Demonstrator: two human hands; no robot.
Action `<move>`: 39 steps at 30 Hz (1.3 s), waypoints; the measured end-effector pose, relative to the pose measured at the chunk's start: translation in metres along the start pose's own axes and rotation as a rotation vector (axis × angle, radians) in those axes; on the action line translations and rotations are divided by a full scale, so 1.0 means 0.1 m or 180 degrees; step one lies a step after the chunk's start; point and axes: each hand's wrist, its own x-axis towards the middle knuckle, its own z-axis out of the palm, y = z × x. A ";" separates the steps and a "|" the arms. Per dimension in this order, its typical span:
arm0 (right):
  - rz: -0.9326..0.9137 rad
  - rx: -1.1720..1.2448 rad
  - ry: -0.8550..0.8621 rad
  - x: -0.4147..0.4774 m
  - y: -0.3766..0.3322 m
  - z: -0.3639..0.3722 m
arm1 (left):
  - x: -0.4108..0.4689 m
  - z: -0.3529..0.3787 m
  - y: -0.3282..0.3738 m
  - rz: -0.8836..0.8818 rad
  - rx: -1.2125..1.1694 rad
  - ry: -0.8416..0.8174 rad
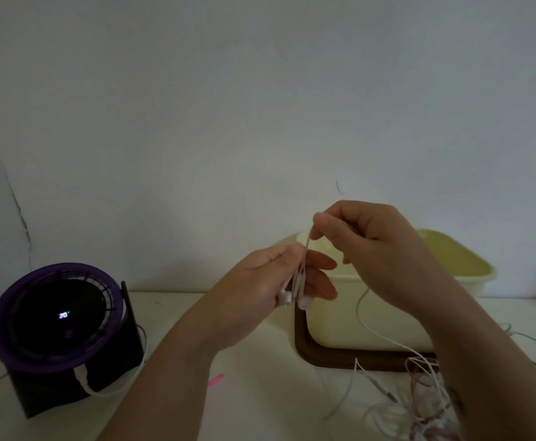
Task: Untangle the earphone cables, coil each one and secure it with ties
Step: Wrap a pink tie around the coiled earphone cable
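Observation:
My left hand (273, 281) holds a pair of white earbuds (295, 299) against its fingers, the buds hanging below the palm. Just above it, my right hand (365, 243) pinches the white earphone cable (306, 241) between thumb and forefinger and holds it taut upward. The rest of that white cable (363, 319) trails down past the tub to a tangle of white and pink cables (425, 396) on the table at lower right, partly hidden by my right forearm. A pink tie (216, 379) lies on the table under my left forearm.
A pale yellow tub (355, 313) stands on a dark brown tray (304, 348) behind my hands. A purple-rimmed desk fan (53, 319) with a lit display sits at left, its white cord on the white table (260, 402). A wall is close behind.

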 end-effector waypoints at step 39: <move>0.0332 -0.0414 -0.1809 -0.04 0.18 0.26 | 0.07 -0.08 0.19 0.0741 -0.2169 0.0587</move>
